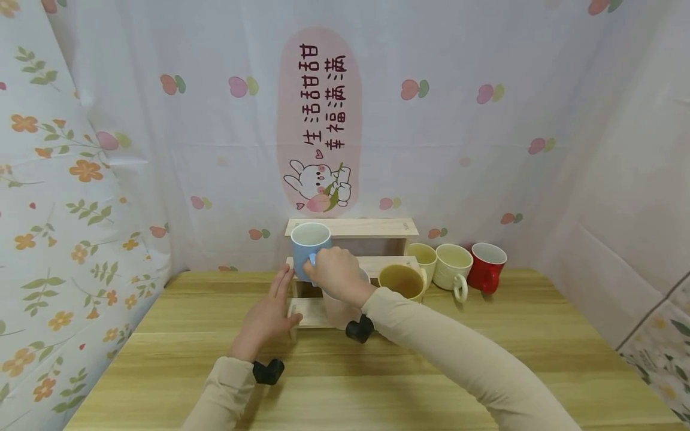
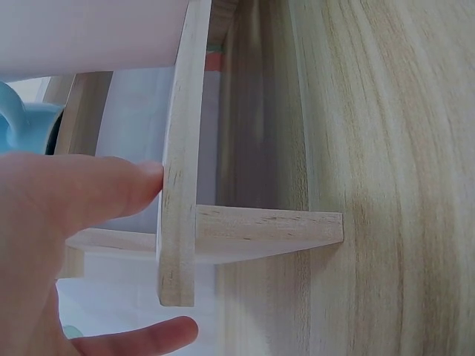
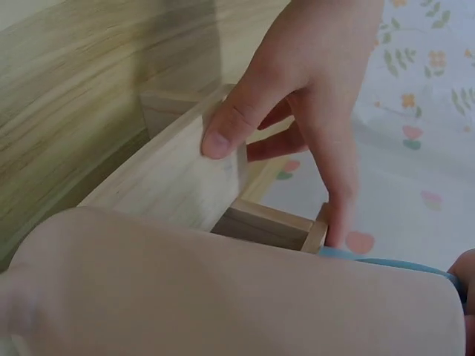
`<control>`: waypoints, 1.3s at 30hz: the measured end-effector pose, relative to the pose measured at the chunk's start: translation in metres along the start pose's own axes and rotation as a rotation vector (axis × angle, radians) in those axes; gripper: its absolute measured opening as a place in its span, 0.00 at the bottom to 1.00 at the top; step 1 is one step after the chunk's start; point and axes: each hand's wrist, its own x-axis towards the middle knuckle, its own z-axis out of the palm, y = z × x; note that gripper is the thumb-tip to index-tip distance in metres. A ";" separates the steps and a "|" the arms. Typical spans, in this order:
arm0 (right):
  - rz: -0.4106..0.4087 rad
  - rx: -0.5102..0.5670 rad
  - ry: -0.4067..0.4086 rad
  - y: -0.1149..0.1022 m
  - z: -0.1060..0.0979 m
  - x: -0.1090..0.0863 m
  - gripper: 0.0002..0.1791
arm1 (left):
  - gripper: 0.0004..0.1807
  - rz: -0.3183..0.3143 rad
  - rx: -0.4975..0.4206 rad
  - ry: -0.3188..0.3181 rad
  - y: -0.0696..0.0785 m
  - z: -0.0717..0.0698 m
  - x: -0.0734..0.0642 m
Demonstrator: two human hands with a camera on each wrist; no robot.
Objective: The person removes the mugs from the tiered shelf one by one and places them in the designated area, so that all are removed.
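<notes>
"Blue mug (image 1: 305, 252)?"
"By the middle shelf's (image 1: 377, 263) left end; my right hand (image 1: 341, 274) is gripping it, my left hand (image 1: 269, 314), spread, is touching the rack (image 1: 353, 227)."
"Placing?"
"Probably; I'm needing steady lowering next."

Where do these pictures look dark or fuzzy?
Right wrist view: the pale pink mug, very near the camera, looks soft, and a blurry-edged shadow crosses the table; left wrist view: the table is darker under the wooden rack; head view: light is mostly even, with a shadow beside the left sleeve.
</notes>
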 end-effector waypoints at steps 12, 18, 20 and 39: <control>0.015 0.014 0.060 0.000 -0.001 0.005 0.27 | 0.54 -0.018 0.007 0.002 0.000 0.003 -0.001; 0.059 0.017 0.074 0.001 -0.007 0.006 0.27 | 0.54 -0.022 0.013 0.000 0.002 0.003 0.000; 0.060 0.013 0.072 0.002 -0.009 0.006 0.27 | 0.54 -0.024 0.015 0.000 0.003 0.002 0.000; 0.011 0.030 0.124 0.005 -0.027 0.006 0.29 | 0.53 -0.015 -0.010 0.015 0.002 0.001 0.000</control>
